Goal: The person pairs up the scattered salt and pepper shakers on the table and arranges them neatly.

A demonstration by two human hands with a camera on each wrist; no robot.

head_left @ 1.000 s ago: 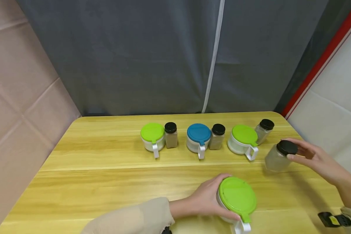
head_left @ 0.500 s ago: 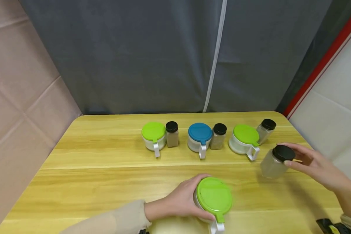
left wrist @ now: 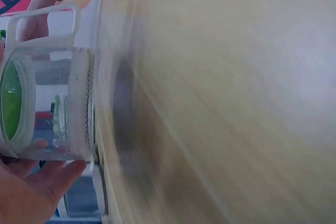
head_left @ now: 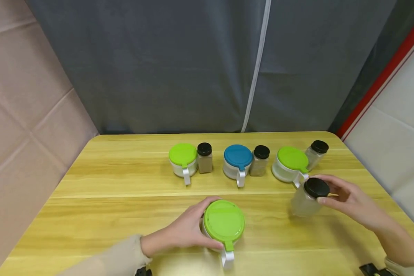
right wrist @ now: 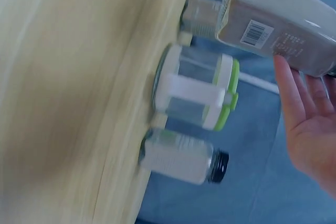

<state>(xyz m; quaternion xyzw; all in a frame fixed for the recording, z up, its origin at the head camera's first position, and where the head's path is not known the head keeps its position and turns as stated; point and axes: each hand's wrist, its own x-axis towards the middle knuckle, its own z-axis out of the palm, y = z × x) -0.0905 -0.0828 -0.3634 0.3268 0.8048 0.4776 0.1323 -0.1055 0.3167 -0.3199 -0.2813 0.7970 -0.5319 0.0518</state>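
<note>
My left hand [head_left: 186, 228] grips a clear seasoning jar [head_left: 224, 222] with a bright green lid and a white handle, near the front middle of the table. The left wrist view shows that jar's base [left wrist: 81, 103] close over the wood, a shadow beside it. On the right, my right hand [head_left: 348, 201] holds a square glass spice bottle [head_left: 305, 201] by its black cap area, the bottle tilted. Brownish contents and a barcode label [right wrist: 257, 34] show on its side in the right wrist view. In the head view it overlaps the handle of a green-lidded jar [head_left: 289, 165] behind.
Along the back of the wooden table [head_left: 124, 184] stand another green-lidded jar [head_left: 183, 155] and a blue-lidded jar [head_left: 237, 157]. Black-capped bottles [head_left: 205, 159] stand beside the jars, including one at the far right [head_left: 316, 153]. A grey curtain [head_left: 158, 76] hangs behind.
My left hand has carried the green-lidded jar leftward along the front of the table. My right hand has moved the spice bottle left and slightly nearer to me. The back row stays put.
</note>
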